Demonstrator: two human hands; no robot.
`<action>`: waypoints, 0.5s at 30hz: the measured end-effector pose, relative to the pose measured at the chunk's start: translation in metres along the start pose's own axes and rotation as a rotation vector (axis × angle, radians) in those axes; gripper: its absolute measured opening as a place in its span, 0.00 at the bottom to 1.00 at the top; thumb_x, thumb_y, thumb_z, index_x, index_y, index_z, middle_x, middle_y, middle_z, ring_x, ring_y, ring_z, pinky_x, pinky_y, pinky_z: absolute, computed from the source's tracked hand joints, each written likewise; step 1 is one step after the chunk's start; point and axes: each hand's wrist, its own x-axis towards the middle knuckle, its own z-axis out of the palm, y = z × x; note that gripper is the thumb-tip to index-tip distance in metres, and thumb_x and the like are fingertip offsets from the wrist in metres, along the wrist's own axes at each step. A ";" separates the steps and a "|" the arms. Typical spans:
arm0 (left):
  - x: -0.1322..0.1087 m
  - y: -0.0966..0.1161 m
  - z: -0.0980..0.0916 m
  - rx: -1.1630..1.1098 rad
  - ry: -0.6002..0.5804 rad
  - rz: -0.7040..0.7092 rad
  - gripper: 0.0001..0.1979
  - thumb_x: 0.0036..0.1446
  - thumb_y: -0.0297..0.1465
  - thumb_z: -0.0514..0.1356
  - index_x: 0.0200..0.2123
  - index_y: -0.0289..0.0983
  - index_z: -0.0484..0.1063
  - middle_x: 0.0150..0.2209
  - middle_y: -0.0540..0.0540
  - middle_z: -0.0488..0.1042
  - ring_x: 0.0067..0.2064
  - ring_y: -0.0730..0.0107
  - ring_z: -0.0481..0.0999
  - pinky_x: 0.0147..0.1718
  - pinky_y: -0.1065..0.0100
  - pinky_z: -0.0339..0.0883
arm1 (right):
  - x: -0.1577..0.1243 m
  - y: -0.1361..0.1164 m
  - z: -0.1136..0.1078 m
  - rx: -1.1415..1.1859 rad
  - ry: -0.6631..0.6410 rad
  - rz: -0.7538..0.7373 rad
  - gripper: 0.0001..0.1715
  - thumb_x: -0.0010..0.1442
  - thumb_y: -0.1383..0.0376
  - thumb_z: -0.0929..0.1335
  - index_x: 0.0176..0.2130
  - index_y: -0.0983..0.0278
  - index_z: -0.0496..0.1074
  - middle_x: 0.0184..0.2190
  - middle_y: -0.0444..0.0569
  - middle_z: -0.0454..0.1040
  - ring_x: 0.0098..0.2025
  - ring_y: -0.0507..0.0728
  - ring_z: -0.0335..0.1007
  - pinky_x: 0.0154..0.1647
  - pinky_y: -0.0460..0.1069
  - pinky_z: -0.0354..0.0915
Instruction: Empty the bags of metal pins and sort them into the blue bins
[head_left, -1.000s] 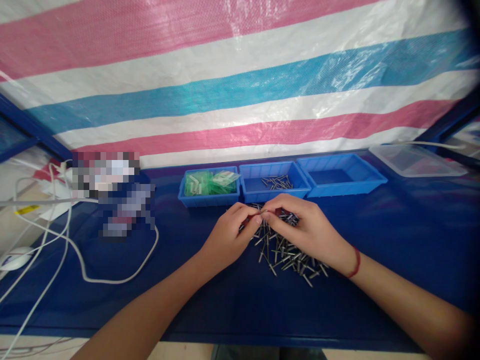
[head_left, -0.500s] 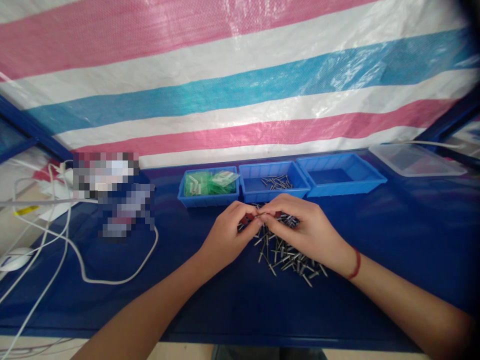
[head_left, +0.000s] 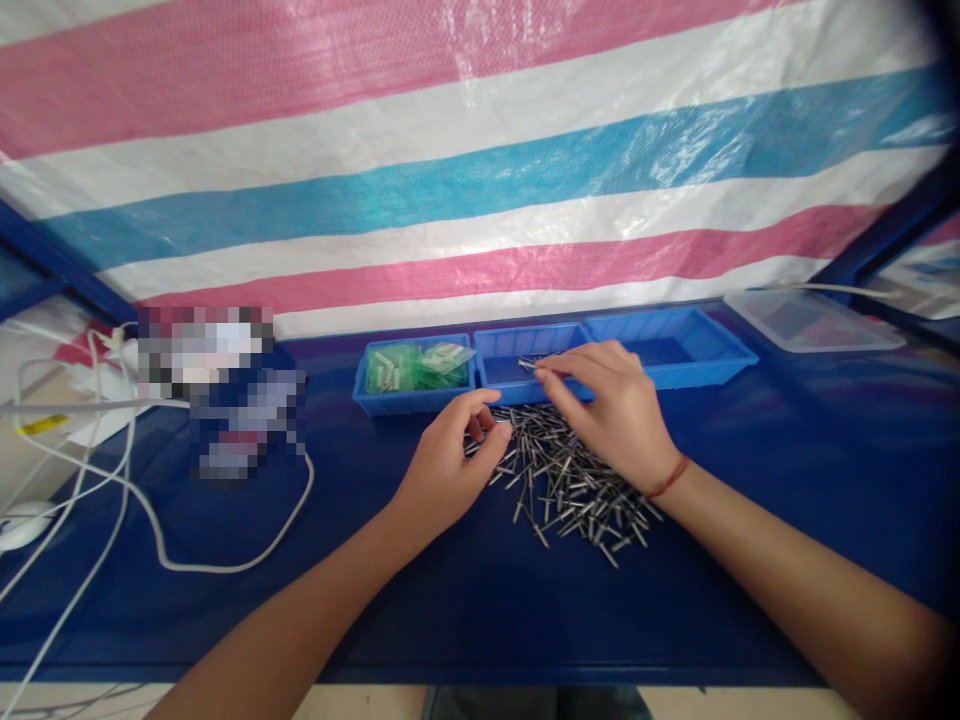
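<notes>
A heap of metal pop rivets [head_left: 577, 490] lies on the blue table in front of the bins. My right hand [head_left: 611, 400] reaches over the front wall of the middle blue bin [head_left: 510, 345], thumb and forefinger pinched on a pop rivet [head_left: 526, 363]. Behind these fingers, the other rivets in that bin are mostly hidden. My left hand [head_left: 450, 450] hovers at the left edge of the heap. Its thumb and forefinger are apart, with nothing seen between them.
The left blue bin [head_left: 409, 402] holds green-and-clear plastic packets [head_left: 420, 367]. A right blue bin [head_left: 675, 350] adjoins the middle one. A clear plastic lid [head_left: 814, 322] lies at the far right. White cables [head_left: 225, 568] run across the left side; a striped sheet [head_left: 450, 200] hangs behind.
My hands were together above the heap, fingertips touching. Now my right hand has moved up and forward to the middle bin, while my left has stayed near the heap with its fingers parted.
</notes>
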 end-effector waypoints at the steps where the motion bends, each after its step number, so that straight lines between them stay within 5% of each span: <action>1: 0.000 0.000 0.000 0.012 -0.007 0.006 0.13 0.61 0.32 0.54 0.49 0.37 0.65 0.36 0.47 0.72 0.36 0.71 0.71 0.36 0.69 0.64 | 0.003 0.004 0.002 -0.089 0.028 0.024 0.12 0.63 0.61 0.63 0.37 0.61 0.75 0.35 0.49 0.76 0.40 0.61 0.67 0.41 0.56 0.57; 9: -0.003 0.008 -0.003 0.222 -0.258 0.311 0.06 0.59 0.28 0.55 0.34 0.38 0.72 0.38 0.45 0.72 0.40 0.66 0.70 0.41 0.64 0.60 | 0.001 0.004 0.003 -0.257 0.065 0.061 0.13 0.62 0.58 0.63 0.40 0.61 0.74 0.38 0.50 0.75 0.41 0.63 0.65 0.39 0.56 0.54; 15: -0.016 0.014 0.013 0.398 -0.406 0.524 0.12 0.61 0.41 0.55 0.36 0.41 0.74 0.37 0.48 0.72 0.38 0.67 0.68 0.37 0.64 0.55 | -0.006 -0.004 -0.003 -0.119 0.027 0.042 0.10 0.61 0.62 0.64 0.38 0.61 0.74 0.38 0.49 0.76 0.41 0.62 0.66 0.41 0.56 0.56</action>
